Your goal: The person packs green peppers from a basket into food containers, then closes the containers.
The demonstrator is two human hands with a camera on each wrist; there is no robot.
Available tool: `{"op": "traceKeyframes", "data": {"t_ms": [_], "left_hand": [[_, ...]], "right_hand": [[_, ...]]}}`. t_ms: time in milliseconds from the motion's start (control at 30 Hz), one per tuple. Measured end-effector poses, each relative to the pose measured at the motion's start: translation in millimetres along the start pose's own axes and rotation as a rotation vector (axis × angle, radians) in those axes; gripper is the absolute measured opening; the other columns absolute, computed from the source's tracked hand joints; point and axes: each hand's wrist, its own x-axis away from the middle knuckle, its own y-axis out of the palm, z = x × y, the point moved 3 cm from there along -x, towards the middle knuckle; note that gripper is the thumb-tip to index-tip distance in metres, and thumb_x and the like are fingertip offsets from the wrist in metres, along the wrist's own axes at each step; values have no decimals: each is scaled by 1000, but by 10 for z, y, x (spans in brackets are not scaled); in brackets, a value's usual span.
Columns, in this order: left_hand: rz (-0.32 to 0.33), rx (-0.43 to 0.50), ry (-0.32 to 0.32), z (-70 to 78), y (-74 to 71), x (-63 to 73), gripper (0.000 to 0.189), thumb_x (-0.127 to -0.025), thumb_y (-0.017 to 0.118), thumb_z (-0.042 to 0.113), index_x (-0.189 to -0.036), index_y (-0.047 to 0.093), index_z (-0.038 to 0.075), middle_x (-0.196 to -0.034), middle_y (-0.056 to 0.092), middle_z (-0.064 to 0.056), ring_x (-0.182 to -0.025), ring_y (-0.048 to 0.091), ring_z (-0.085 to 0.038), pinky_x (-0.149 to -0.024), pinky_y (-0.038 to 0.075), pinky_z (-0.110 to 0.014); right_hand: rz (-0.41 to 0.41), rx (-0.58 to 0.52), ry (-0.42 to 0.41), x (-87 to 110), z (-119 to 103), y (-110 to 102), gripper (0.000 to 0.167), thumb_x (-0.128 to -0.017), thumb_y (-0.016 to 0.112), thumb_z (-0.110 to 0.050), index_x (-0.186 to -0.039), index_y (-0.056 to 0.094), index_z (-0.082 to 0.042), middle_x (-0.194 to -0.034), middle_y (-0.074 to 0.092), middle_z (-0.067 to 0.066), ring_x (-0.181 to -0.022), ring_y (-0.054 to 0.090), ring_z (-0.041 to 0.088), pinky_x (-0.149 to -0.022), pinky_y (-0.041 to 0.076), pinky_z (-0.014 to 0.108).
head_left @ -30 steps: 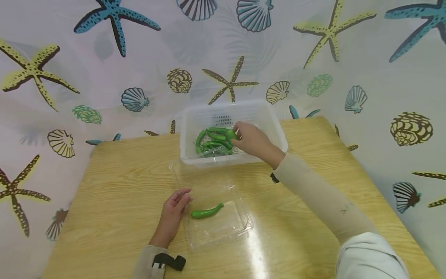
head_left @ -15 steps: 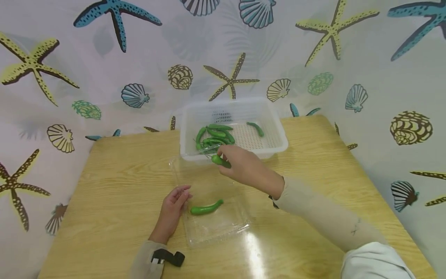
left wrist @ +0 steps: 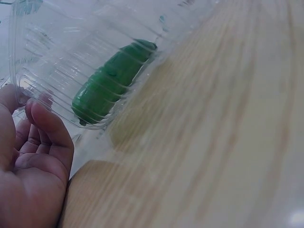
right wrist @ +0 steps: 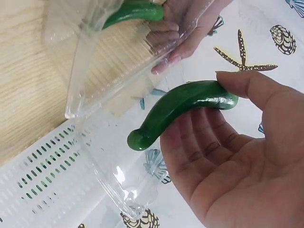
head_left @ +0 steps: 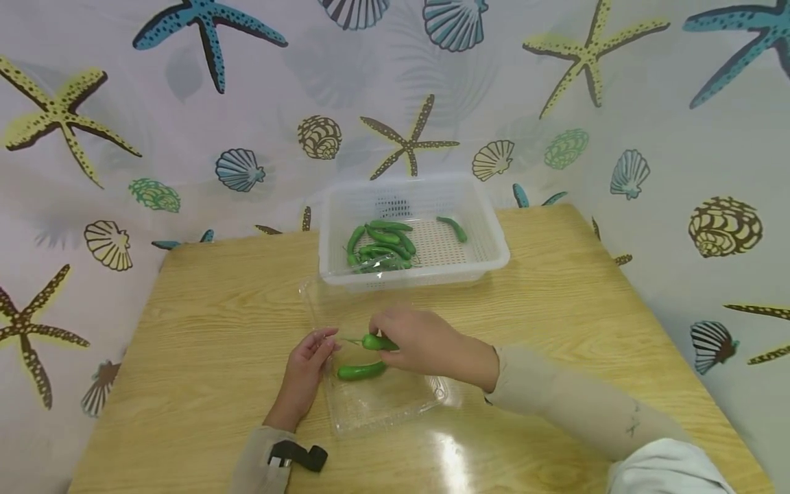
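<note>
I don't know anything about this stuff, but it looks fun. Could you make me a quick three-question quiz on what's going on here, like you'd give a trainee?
1. What does the right-hand grip hold?
A) A spoon
B) A green pepper
C) A bottle cap

2. True or false: the white basket contains no peppers.

3. How many peppers lie in the near half of the clear container?

Key
1. B.
2. False: several peppers lie in the white basket.
3. One: a single lying pepper, beneath the held one in the head view.
</note>
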Motion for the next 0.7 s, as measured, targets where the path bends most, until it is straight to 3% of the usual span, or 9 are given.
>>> {"op": "traceKeyframes", "data": {"t_ms": [267,533,700], "left_hand": [[-14,-31,-2,171,64,84,37,-96,54,21,-125,52,-1,-101,58,-14,-81,50,-15,-63,42,-19],[12,-21,-15,-27,-15,-16,38,-92,58,30,-123,56,6,-102,58,-14,-79,49,-13,-62,42,-19],[18,-32,20,-54,-20,-22,44,-89,61,36,-121,57,7,-99,59,-12,-78,49,-13,-61,41,-19]], "right_hand": [[-119,9,-3,14,-48,287,22,-80,69,-22,-99,59,-18,-86,55,-10,-71,48,5,-55,42,22],[-141,82,-53,32,-64,554,25,-79,72,-26,-100,60,-18,-84,55,-9,-72,50,6,-58,42,22],[-133,86,-65,22,-69,631,23,-80,71,-26,-98,60,-18,-79,52,-10,-68,47,5,-55,39,20]]}}
